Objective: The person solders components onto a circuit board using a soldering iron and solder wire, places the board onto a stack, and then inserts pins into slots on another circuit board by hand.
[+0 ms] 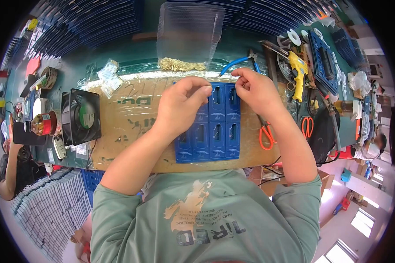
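A blue plastic panel [209, 118] with rows of slotted cells lies on the cardboard-covered work surface in front of me. My left hand [186, 98] is over the panel's upper left part, thumb and forefinger pinched together. Above the upper right corner, my right hand [256, 92] is also closed in a pinch. Whatever either pinch contains is too small to make out. Just beyond the panel stands a clear plastic box [191, 33] with a heap of thin, gold-coloured pieces [180, 64] at its near end. Blue-handled cutters [235, 64] lie beside my right hand.
A black fan [80, 116] and a jar [43, 124] stand at left. To the right are a yellow glue gun [298, 72] and orange-handled scissors [266, 136]. Blue panels [87, 19] are stacked at the back. Another person's arm [8, 175] shows at far left.
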Motion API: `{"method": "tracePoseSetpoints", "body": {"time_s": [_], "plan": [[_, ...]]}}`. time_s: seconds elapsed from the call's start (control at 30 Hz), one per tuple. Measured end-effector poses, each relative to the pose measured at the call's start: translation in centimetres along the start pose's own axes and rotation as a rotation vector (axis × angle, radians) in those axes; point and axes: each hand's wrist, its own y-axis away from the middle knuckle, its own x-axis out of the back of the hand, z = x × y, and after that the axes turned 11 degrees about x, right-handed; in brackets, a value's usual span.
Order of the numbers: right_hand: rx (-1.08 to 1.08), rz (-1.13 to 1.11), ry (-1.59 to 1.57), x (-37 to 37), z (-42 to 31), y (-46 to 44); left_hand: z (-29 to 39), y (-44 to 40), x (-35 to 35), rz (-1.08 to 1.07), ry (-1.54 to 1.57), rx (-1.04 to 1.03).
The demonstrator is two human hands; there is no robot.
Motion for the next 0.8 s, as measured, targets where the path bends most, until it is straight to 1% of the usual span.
{"method": "tracePoseSetpoints", "body": {"time_s": [0.03,0.23,0.43,0.5,0.53,0.63,0.7,0.8], "plan": [[0.032,0.006,0.045,-0.1,0.0,0.0,0.1,0.0,0.0,0.001,-0.003,0.004],[0.015,-0.049,0.08,0.3,-0.5,-0.2,0.1,-0.1,0.1,-0.009,-0.017,0.008],[0.245,0.032,0.236,-0.5,-0.1,-0.2,0.3,0.1,0.0,-0.004,-0.042,0.005],[0.257,0.031,0.312,-0.6,-0.2,0.1,0.3,0.0,0.1,-0.014,-0.036,0.008],[0.264,0.031,0.35,-0.6,-0.2,0.3,0.3,-0.1,0.1,-0.033,-0.003,0.023],[0.256,0.096,0.271,-0.8,-0.1,0.9,0.3,-0.4,0.3,-0.084,0.106,0.052],[0.28,0.142,0.317,-1.2,0.6,1.6,0.0,-0.5,0.4,-0.11,0.196,0.06],[0.299,0.161,0.384,-1.6,0.6,2.5,-0.1,-0.5,0.3,-0.117,0.217,0.063]]}}
